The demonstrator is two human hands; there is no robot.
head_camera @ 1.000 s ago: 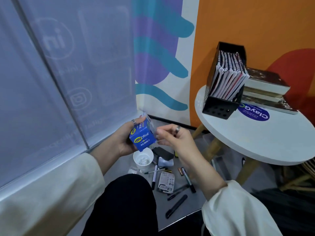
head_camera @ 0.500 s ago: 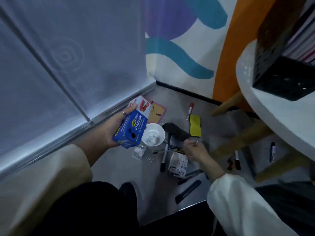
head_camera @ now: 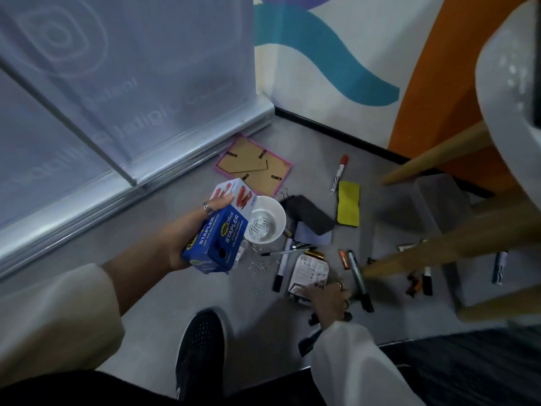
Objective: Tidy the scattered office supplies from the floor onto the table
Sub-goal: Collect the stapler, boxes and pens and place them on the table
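While the head view looks down at the grey floor point(head_camera: 164, 291), the scene sorts as follows.

Left hand: the left hand point(head_camera: 190, 227) grips one blue stapler box point(head_camera: 218, 230) from its nine o'clock side, thumb over the white top, held above the floor.

Right hand: the right hand point(head_camera: 328, 297) is down on the floor at five o'clock of the box, fingers curled at the lower edge of one white packet point(head_camera: 307, 273); whether it actually grips the packet I cannot tell.

White cup: one white cup point(head_camera: 268, 219) with a heap of loose paper clips inside stands just at three o'clock of the box; more clips lie scattered on the floor at six o'clock of the cup.

Frame: one pink picture frame point(head_camera: 253, 168) lies face down at twelve o'clock of the cup.

Red marker: one red-capped marker point(head_camera: 339, 172) lies at eleven o'clock of one yellow sponge point(head_camera: 349, 208).

Eraser: one dark eraser point(head_camera: 310, 215) sits between cup and sponge.

Black-capped markers: one black-capped marker point(head_camera: 282, 266) lies at nine o'clock of the packet, another dark marker point(head_camera: 359, 279) at three o'clock of it.

Batteries: two batteries point(head_camera: 314, 254) touch the packet's top edge.

Table: one white round table point(head_camera: 503, 92) shows at two o'clock on pale wooden legs, with more markers blurred beneath.

Shoe: one black shoe point(head_camera: 200, 347) stands at six o'clock.
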